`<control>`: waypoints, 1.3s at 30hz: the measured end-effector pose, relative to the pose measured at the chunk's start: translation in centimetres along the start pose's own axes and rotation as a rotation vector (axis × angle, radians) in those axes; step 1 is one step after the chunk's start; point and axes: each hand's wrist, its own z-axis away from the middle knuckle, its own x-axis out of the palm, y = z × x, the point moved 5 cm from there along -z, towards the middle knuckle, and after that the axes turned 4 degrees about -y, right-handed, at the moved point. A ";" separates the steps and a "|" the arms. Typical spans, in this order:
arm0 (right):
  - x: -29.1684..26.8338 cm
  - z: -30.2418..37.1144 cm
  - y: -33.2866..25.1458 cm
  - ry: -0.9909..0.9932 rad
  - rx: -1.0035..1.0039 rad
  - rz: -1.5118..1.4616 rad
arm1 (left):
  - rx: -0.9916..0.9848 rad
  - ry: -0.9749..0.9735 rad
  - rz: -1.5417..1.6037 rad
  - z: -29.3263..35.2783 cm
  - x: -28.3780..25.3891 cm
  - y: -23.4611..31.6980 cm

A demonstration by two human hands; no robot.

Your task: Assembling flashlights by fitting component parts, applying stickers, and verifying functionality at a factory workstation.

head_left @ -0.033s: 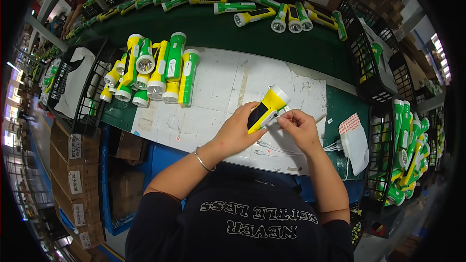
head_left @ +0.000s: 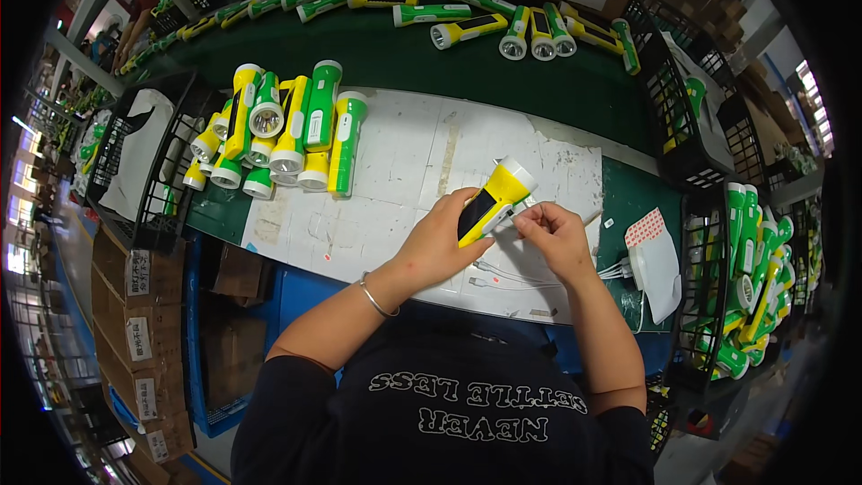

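A yellow flashlight with a white head and a dark panel is tilted over the white work surface, its head pointing up and away to the right. My left hand is wrapped round its body from the left. At the flashlight's right side, the thumb and fingers of my right hand are pinched together. Whatever small thing they hold against the casing is mostly hidden. White cables with plugs lie under and beside my right wrist, running to a white device on the right.
Green and yellow flashlights are piled at the table's left. More flashlights lie along the green far surface. Black crates stand left and right; a lower right crate holds many flashlights. Cardboard boxes stand lower left.
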 end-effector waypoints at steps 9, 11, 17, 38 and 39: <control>0.3 0.6 0.3 0.012 0.029 -0.120 | 0.027 0.141 -0.168 0.4 0.5 1.3; 0.2 0.6 0.4 0.041 0.007 -0.131 | 0.041 0.141 -0.143 0.3 0.7 1.1; 0.1 0.4 0.7 0.068 0.020 -0.084 | 0.052 0.175 -0.243 0.2 0.9 1.4; -3.1 3.2 -9.6 0.287 -0.579 0.966 | 0.129 -0.042 0.932 -2.4 0.6 3.0; -6.7 2.2 -10.9 0.494 -0.527 0.958 | 0.038 -0.006 0.920 -2.4 0.3 2.4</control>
